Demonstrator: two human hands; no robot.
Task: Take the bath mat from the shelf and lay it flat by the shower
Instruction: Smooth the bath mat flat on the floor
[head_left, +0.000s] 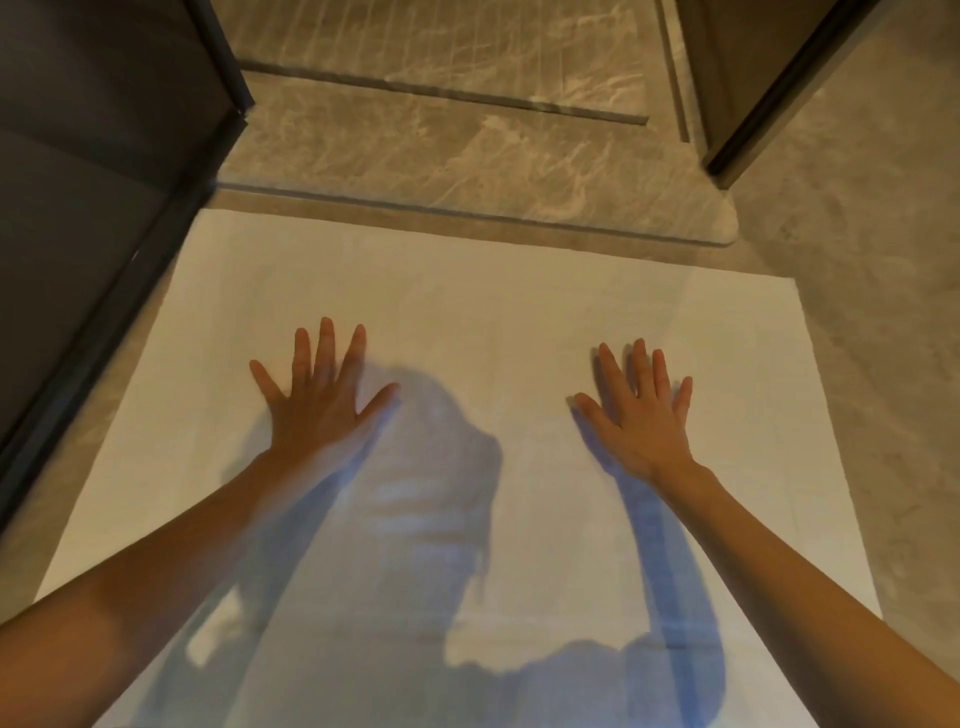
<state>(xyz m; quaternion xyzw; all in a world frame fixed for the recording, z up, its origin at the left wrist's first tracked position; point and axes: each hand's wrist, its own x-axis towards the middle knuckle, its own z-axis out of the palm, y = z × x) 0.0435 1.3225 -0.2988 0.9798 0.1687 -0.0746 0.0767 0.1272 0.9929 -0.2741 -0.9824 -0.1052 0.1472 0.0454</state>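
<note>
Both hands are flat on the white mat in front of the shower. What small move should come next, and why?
Probably slide both palms outward for one last smoothing, then lift them. The bath mat already lies spread on the floor, its far edge along the marble threshold. The left hand and right hand press it with open fingers, and no fold shows.

The bath mat (519, 312) is spread flat on the floor (872, 291), directly in front of the raised shower threshold (467, 171), its far edge just beside it. The left hand (322, 400) and the right hand (641, 415) are laid palm down on the mat, well apart. A door frame (119, 249) is seen at the left, another (769, 93) at the far right.
</note>
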